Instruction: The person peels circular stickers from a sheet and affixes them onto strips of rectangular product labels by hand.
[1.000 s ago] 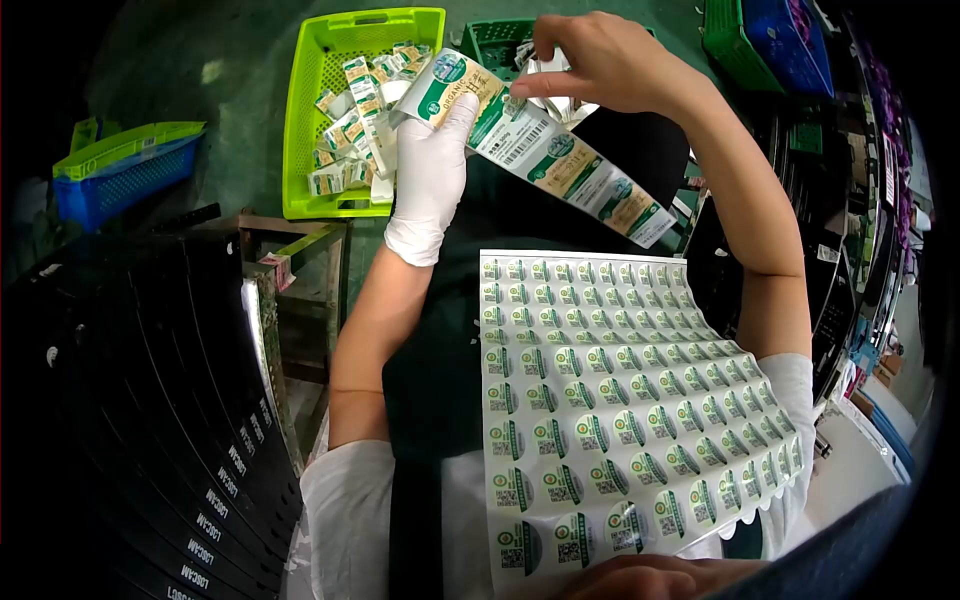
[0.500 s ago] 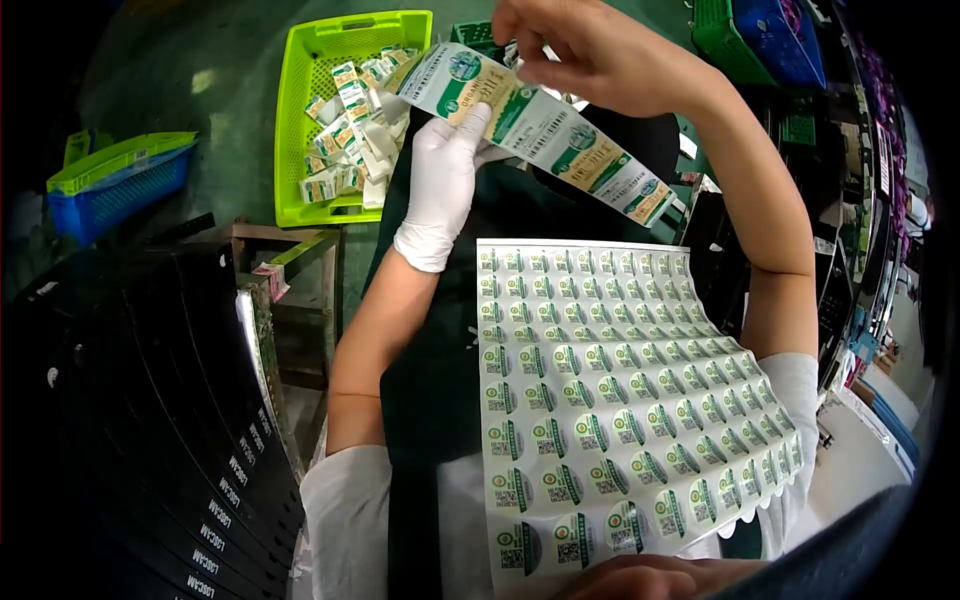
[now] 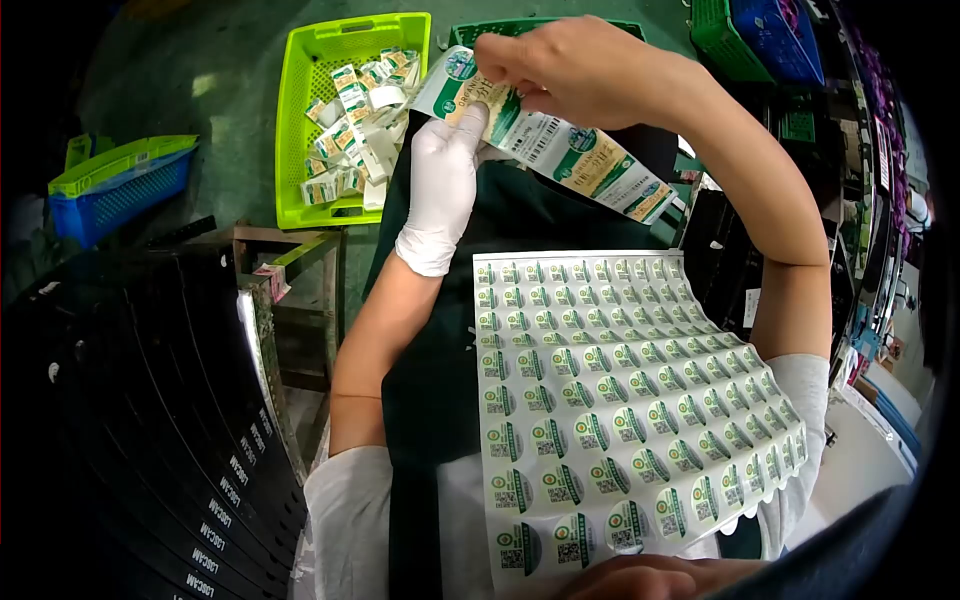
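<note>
My left hand (image 3: 443, 190), in a white glove, grips a long strip of printed labels (image 3: 590, 165) with the thumb on top. The strip is white, green and tan with barcodes, and slants down to the right. My bare right hand (image 3: 560, 75) is closed over the strip's upper part, its fingertips pinched against the printed face. Whatever may be between those fingertips is hidden. Below the hands, a white sheet (image 3: 580, 335) bears rows of round-edged green stickers with QR codes. It spreads over my front and its lower part curves.
A lime-green crate (image 3: 290, 150) with several folded label strips and rolls stands ahead left. Behind my right hand is a dark green crate (image 3: 600, 25). Stacked black pallets (image 3: 150, 400) line the left; a blue crate (image 3: 120, 190) sits beyond them.
My right hand has come down onto the strip's upper part. The barcode panel at the strip's left end no longer shows. My left hand keeps its hold in nearly the same place.
</note>
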`<action>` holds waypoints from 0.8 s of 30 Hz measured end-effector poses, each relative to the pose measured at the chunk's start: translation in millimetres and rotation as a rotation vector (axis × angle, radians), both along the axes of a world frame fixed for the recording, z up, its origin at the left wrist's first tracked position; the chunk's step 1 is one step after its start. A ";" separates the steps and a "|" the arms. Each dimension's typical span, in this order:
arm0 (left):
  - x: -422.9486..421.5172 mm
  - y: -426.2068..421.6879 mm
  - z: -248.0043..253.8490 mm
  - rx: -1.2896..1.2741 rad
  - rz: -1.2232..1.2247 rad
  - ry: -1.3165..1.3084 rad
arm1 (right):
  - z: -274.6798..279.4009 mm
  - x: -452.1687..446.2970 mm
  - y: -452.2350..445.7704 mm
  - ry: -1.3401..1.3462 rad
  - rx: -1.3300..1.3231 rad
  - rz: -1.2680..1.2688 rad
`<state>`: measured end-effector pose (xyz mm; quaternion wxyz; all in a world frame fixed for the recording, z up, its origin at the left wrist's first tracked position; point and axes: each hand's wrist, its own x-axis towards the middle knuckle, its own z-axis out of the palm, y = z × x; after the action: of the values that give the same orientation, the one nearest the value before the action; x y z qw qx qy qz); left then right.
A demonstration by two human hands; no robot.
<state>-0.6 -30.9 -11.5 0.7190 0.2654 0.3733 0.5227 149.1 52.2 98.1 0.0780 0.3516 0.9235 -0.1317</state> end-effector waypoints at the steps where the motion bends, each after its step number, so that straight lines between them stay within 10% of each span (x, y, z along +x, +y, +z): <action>1: -1.0 0.0 -2.8 0.011 0.016 -0.019 | 14.5 -3.8 2.1 -0.016 -0.061 -0.067; 5: -2.8 2.2 -6.4 0.030 0.095 -0.121 | 7.8 13.6 14.9 0.212 0.091 -0.268; 9: -13.4 11.5 3.1 0.034 0.127 0.004 | -2.6 22.2 11.3 0.261 -0.473 -0.039; 13: -35.2 19.5 53.9 0.089 0.021 -0.651 | 13.6 -20.0 3.9 0.667 -0.562 -0.232; 15: -23.1 8.0 37.7 0.148 -0.043 0.004 | 20.3 -29.4 11.4 0.741 -0.503 -0.284; 24: -18.4 9.0 26.8 -0.004 0.120 -0.060 | 47.0 -0.8 8.7 0.480 -0.311 -0.117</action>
<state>-19.0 -22.0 15.3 0.6979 0.2251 0.3680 0.5717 148.3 60.9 145.1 -0.0977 0.3469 0.8625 -0.3554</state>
